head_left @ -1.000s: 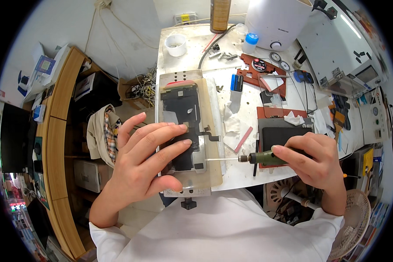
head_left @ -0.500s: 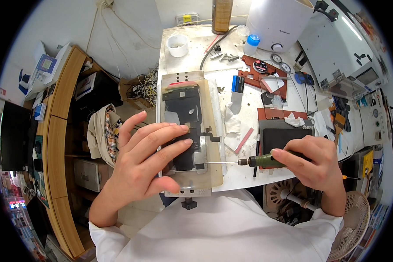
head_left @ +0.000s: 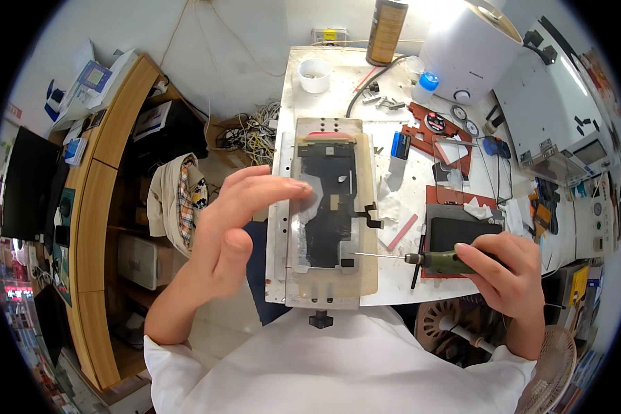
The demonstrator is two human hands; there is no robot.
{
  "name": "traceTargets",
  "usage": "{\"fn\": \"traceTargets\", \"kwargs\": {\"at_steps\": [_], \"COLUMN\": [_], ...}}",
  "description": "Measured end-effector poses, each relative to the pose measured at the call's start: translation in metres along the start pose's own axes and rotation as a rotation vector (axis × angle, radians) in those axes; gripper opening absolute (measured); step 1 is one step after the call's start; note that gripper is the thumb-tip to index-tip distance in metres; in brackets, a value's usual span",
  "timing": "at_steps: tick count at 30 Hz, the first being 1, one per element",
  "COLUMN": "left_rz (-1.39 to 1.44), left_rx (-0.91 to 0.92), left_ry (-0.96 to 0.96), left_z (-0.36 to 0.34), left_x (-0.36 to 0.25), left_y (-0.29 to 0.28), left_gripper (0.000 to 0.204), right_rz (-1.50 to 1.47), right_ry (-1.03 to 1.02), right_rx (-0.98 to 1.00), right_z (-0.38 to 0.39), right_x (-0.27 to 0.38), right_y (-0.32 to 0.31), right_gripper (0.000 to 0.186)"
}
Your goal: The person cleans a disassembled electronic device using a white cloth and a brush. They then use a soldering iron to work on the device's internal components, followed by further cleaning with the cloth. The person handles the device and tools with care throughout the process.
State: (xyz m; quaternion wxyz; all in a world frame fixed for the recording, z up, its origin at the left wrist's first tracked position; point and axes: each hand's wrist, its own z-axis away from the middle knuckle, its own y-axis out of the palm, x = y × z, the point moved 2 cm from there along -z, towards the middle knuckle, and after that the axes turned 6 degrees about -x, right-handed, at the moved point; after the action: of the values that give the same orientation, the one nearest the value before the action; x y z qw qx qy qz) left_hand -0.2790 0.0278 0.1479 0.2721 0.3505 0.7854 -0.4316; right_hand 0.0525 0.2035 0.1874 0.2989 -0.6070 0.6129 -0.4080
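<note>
A dark phone screen panel (head_left: 324,238) lies back side up on a translucent yellowish mat (head_left: 367,172), over a metal fixture plate (head_left: 341,301). Its short black flex cable (head_left: 372,217) sticks out on the right side. My left hand (head_left: 229,228) hangs at the panel's left side, fingers extended and holding nothing; a fingertip is over a pale grey patch, and whether it touches I cannot tell. In my right hand (head_left: 507,270) is a green-handled rotary tool (head_left: 443,261). Its thin metal bit points left, with the tip close to the panel's lower right corner.
Right of the fixture lie a pink strip (head_left: 402,232), crumpled tissue (head_left: 394,207) and a blue-black small box (head_left: 400,145). Further right are a black pad (head_left: 459,233) and a reddish-brown tray (head_left: 421,126). A white cup (head_left: 314,77) and a spray can (head_left: 386,34) stand at the back.
My left hand has lifted off the panel's middle and drawn back to its left edge. The whole view has shifted, so the bench appears further right. My right hand keeps holding the tool.
</note>
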Motion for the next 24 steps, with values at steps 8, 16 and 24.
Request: {"fn": "traceTargets", "kwargs": {"at_steps": [8, 16, 24], "left_rz": [-0.063, -0.217, -0.101], "left_rx": [-0.243, -0.302, -0.327], "left_ry": [0.048, 0.227, 0.052], "left_z": [0.024, 0.035, -0.066], "left_x": [0.016, 0.007, 0.073], "left_y": [-0.006, -0.015, -0.019], "left_gripper": [0.042, 0.030, 0.025], "right_rz": [0.092, -0.043, -1.018], "right_ry": [-0.066, -0.051, 0.826], "right_rx": [-0.011, 0.041, -0.218], "right_z": [-0.039, -0.052, 0.032], "right_x": [0.022, 0.033, 0.022], "right_y": [-0.008, -0.013, 0.030], "right_gripper": [0.052, 0.051, 0.027]}}
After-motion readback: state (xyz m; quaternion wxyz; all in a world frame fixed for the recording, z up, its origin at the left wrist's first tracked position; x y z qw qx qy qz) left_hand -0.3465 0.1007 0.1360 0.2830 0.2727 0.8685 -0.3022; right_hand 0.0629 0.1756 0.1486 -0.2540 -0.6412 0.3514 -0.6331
